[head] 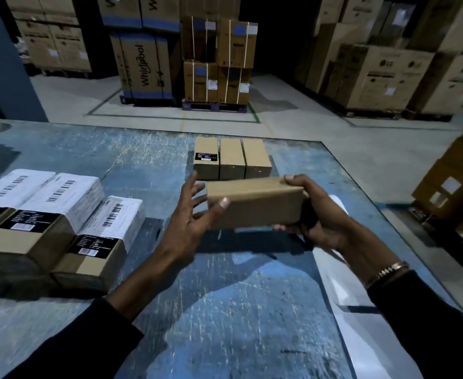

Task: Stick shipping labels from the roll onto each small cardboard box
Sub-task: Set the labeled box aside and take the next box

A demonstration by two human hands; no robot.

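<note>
We held a plain cardboard box (pixel 254 202) above the middle of the counter (pixel 252 296), its long axis running left to right across us. Our right hand (pixel 310 212) gripped the right end, fingers curled over the top edge and under the base. Our left hand (pixel 194 214) lay spread against the left end, thumb pressed on the near face, fingers fairly straight. Three more boxes (pixel 231 158) stood side by side near the far edge, labelled boxes (pixel 61 214) toward the left edge. We could not see the roll, so we judged labelling came next.
</note>
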